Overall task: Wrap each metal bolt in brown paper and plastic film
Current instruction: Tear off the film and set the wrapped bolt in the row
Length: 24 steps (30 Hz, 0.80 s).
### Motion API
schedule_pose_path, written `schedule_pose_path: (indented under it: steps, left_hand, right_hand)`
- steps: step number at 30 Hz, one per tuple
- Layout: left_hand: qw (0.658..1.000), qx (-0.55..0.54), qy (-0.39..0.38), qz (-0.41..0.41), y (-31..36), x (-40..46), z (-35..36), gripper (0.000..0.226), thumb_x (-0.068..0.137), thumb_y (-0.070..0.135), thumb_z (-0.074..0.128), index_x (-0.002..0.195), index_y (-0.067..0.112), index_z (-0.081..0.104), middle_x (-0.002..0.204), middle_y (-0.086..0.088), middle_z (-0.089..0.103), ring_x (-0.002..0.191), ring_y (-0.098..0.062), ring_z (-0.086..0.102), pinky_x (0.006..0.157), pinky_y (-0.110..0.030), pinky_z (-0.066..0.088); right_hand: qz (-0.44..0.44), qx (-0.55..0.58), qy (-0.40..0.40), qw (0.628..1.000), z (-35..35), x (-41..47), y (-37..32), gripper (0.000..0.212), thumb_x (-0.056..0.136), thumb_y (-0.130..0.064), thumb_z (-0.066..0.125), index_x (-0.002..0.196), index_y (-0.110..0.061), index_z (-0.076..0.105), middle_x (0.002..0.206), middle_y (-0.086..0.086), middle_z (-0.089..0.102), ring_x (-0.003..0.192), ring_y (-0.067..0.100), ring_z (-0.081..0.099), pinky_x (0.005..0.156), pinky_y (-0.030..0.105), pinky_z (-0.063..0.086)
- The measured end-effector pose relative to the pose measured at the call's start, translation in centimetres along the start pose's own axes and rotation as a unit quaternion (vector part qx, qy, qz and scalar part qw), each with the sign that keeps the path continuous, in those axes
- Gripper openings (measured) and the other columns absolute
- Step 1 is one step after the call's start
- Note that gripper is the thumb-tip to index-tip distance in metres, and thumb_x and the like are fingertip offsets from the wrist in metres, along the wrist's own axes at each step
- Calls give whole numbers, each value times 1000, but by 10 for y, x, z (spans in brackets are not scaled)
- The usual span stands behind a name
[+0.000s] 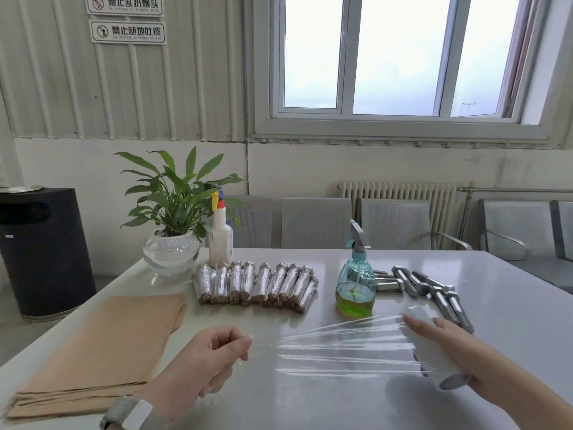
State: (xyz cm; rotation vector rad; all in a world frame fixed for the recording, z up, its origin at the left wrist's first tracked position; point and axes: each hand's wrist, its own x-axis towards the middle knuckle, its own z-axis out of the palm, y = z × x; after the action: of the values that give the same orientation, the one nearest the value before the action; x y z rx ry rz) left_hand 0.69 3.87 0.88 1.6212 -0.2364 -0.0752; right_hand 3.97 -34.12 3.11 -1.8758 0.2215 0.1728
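Bolts [434, 290] yet to be wrapped lie bare in a loose heap just behind and right of the green spray bottle [355, 280], and the finished bundles [255, 285] sit in a row to its left. In front of that bottle, a sheet of plastic film [338, 346] is stretched taut above the bench [310, 398]. The left hand [214, 355] pinches its free end between curled fingers, while the right hand [440, 346] is wrapped round the film roll [434, 349].

The film is already bunched into streaks, so it may well cling to itself or tear unevenly if pulled further without being spread. No bolt lies under the sheet, and none wrapped in paper is in view, so the film could be drawn out too soon. The roll also sits close to the heap; a swing rightward might knock bolts toward the far right edge.

Open bench lies in front of the bottle, under the film. The brown paper stack [102, 352] fills the near left, reaching that edge.
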Motion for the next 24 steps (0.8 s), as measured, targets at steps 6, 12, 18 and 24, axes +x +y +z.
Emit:
schedule_pose_path:
  steps: [6,12,18,24]
  left_hand:
    - [999,11,30,-43,1,5,-5,30,78,32,72,70,7,59,46,-2,28,34,-10,20,39,-16,15]
    - [982,149,27,-109,4,18,-27,29,90,34,66,67,16,62,49,3,37,38,-13,25,38,-17,18]
    - [912,407,29,-47,-14,28,-44,30,84,51,67,61,32,58,53,10,54,50,-6,44,54,-25,39]
    - [790,606,93,22,-33,20,-41,41,82,69,47,70,29,44,72,8,59,70,-4,52,69,-26,45]
  right_hand:
    - [43,75,-49,995,-2,1,1,60,58,-51,81,97,-8,69,66,12,62,53,29,60,36,24,41]
    - [14,-17,14,1000,9,2,-6,58,69,-44,79,106,-4,58,86,17,74,73,27,73,54,29,55]
    - [-1,-270,112,956,15,21,-9,62,98,-60,29,134,-11,44,132,13,54,103,24,52,73,28,31]
    - [-13,-454,133,881,14,37,-2,51,93,-59,26,116,-18,45,105,5,61,77,20,56,59,29,38]
